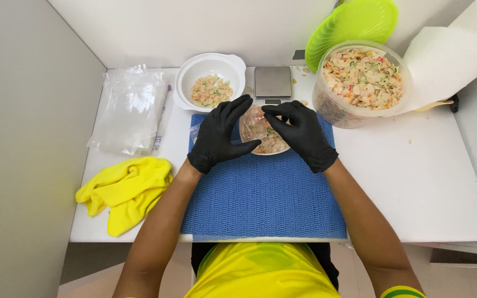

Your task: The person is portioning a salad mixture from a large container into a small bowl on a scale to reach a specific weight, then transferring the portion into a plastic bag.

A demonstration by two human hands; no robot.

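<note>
White walls closed in the small white table (415, 182) where you worked, with a blue mat (260, 198) laid across its middle. Your left hand (219, 135) and right hand (302, 135), both in black gloves, met at the mat's far edge around a small clear bag (260, 132) of mixed pale snack pieces; each hand had its fingers curled onto the bag's upper rim, pinching it from either side. The bag sat directly between your hands, equally near to both, its mouth apparently facing the scale (272, 83) beyond, though glare made that hard to judge. A white bowl (186, 83) stood far left, a large tub (327, 107) far right, spare bags (128, 107) and a yellow cloth (125, 190) leftward.
</note>
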